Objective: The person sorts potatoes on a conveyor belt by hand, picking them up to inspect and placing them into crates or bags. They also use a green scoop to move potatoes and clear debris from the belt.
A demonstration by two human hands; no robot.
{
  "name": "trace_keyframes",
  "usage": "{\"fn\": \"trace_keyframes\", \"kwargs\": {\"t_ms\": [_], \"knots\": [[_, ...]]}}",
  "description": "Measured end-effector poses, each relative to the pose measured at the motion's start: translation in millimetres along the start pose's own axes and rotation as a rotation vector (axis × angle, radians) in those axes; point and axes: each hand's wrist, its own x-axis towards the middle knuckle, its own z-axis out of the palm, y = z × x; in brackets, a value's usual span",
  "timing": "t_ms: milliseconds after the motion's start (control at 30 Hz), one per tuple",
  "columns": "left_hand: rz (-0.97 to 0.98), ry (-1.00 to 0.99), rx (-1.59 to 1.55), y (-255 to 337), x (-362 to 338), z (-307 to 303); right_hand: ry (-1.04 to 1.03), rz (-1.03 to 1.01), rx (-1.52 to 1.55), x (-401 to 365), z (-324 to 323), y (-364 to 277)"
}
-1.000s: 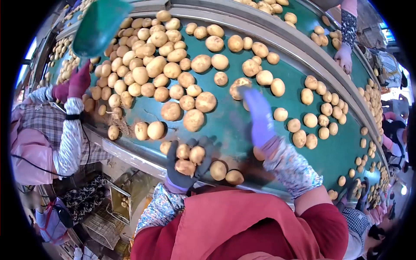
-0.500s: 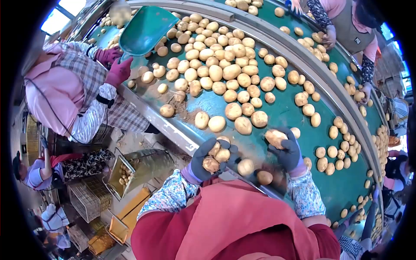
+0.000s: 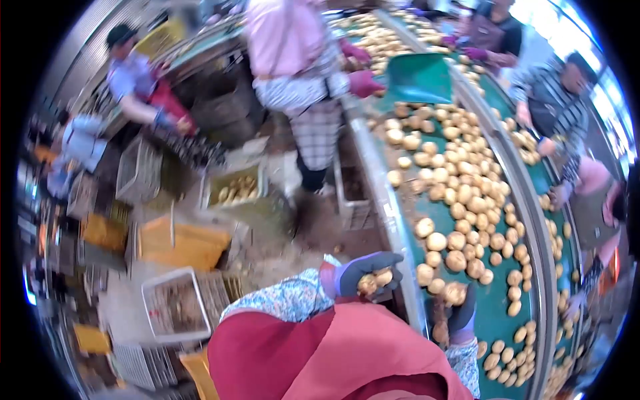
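Far centre, a person in a pink top and checked apron (image 3: 283, 40) stands beside a broad green plastic scoop (image 3: 420, 78). Far left, a person in a dark cap, pale-blue shirt and red apron (image 3: 132, 81). Far right, a person in a dark cap and striped top (image 3: 557, 93). On the dusty floor (image 3: 287, 257), left: an orange-yellow rectangular container (image 3: 180, 243) and, nearer, a white-rimmed slatted crate (image 3: 212, 297).
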Motion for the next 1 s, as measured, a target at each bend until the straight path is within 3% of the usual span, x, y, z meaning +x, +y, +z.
{"fn": "trace_keyframes", "kwargs": {"t_ms": [33, 67, 133, 200, 233, 300, 433, 500, 600, 667, 733, 767, 800, 867, 967, 1000], "knots": [[-0.011, -0.004, -0.098, -3.3, 1.1, -14.2, 0.069, -0.031, 0.06, 20.9, 12.9, -9.8], [0.023, 0.008, 0.016, 17.2, -15.1, 9.5, 0.131, -0.049, 0.109, 43.0, 23.3, -10.6], [0.204, 0.116, 0.15, 3.2, -38.2, 2.6, 0.086, -0.137, -0.367, 77.8, 58.1, -22.6], [0.152, 0.341, 0.041, 17.5, -63.4, 27.3, -0.078, -0.426, -0.615, 102.0, 115.7, -36.7], [0.163, 0.324, 0.089, 7.4, -70.6, 7.2, -0.16, -0.53, -0.653, 110.2, 142.1, -43.2], [0.671, 0.264, 0.654, -31.7, -82.4, -46.5, -0.242, -0.709, -0.537, 113.4, 208.2, -52.9], [0.425, 0.418, 0.398, -51.4, -109.9, -90.5, -0.251, -1.13, -0.307, 111.6, 292.3, -44.3], [0.554, 0.531, 0.78, -26.3, -140.6, -46.0, -0.309, -1.307, -0.324, 120.4, 323.7, -53.4], [0.6, 0.476, 0.479, -33.9, -150.3, -85.0, -0.384, -1.493, -0.661, 122.3, 381.4, -32.9], [0.67, 0.491, 0.085, -22.2, -155.1, -88.8, -0.686, -0.98, -0.762, 112.5, 386.3, -29.0], [0.767, 0.384, -0.275, 6.5, -166.4, -99.7, -0.629, -0.924, -0.77, 144.5, 350.4, -11.6], [0.783, 0.239, -0.437, 24.7, -175.0, -98.5, -0.609, -0.883, -0.865, 157.6, 320.8, -10.2], [0.824, 0.237, -0.546, 42.7, -178.5, -86.1, -0.588, -0.755, -0.914, 173.0, 291.2, -5.6], [0.814, 0.261, -0.526, 74.4, -182.4, -73.6, -0.489, -0.566, -1.043, 196.7, 218.5, 4.1], [0.82, 0.202, -0.59, 86.7, -178.7, -110.1, -0.315, -0.346, -1.166, 189.4, 114.4, 2.0], [0.823, 0.204, -0.649, 86.9, -178.4, -123.8, -0.252, -0.214, -1.069, 177.3, 93.0, -1.2]]}}
